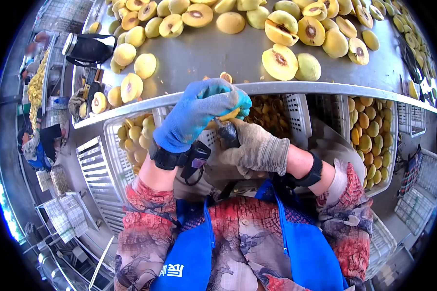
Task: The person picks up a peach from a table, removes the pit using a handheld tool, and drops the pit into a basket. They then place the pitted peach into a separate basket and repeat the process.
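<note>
My left hand, in a blue glove, is closed around a piece of yellow fruit, mostly hidden by the fingers. My right hand, in a grey knit glove, grips a tool with a dark, wrapped handle. Its working end meets the fruit between the two hands. Both hands are just in front of the metal table's edge. Beyond that edge lie halved yellow fruits, some with brown centres showing.
Under the table stand a crate of fruit pieces at left, a bin of dark scraps and a crate of fruit at right. A black-wrapped flask rests on the table's left. Another person is at far left.
</note>
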Available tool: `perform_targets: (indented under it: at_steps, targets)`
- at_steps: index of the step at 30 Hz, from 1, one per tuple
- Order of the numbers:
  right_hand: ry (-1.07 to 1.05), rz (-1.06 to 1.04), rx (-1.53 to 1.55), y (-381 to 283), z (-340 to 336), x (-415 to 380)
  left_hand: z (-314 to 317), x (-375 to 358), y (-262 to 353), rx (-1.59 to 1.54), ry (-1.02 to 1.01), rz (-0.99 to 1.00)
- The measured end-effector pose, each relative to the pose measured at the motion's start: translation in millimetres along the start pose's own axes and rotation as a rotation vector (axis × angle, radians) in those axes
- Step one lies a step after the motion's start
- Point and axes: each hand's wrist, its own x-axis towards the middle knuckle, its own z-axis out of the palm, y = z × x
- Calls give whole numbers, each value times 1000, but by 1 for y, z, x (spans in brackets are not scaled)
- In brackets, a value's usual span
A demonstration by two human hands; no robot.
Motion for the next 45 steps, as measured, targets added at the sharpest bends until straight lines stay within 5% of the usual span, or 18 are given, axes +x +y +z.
perform_targets:
  at_steps: [2,10,14,17,18,21,22,25,27,31,33,35,37,38,41,42,45]
  targets:
    - [-124,177,105,-16,-6,-8,1,-3,0,-23,-1,-17]
    - [-568,-29,791,5,-3,-11,13,-11,5,-286,-102,150]
    - [-255,11,372,-17,-8,-17,21,-1,0,-323,61,319]
    - [472,-369,-317,14,16,10,21,4,-4,-334,160,359]
    - [516,-230,-428,0,18,1,25,5,-2,-362,201,371]
    - [616,-470,-964,23,9,12,24,9,-2,-552,219,376]
    - [653,-521,-937,28,9,14,24,8,1,-591,245,368]
    - [571,-460,-1051,26,-2,-1,15,5,8,-637,291,409]
    - [417,-189,-1219,20,-8,-1,4,-1,13,-593,304,513]
    - [131,259,-1409,44,-11,12,-28,-37,34,-431,477,643]
    - [219,-25,-1428,53,-11,11,-70,-65,26,95,737,734]
    - [272,-148,-1410,47,-11,5,-102,-103,27,290,953,560]
    - [267,-121,-1452,44,-8,2,-143,-144,20,1643,1039,258]
    - [262,-110,-1479,42,-7,2,-155,-150,14,1843,1181,-16]
    - [222,-147,-1482,42,-2,5,-139,-128,31,1345,1051,260]
    - [212,-165,-1454,42,0,6,-133,-110,37,1393,986,391]
    - [174,-150,-1402,42,2,11,-141,-45,53,1434,773,137]
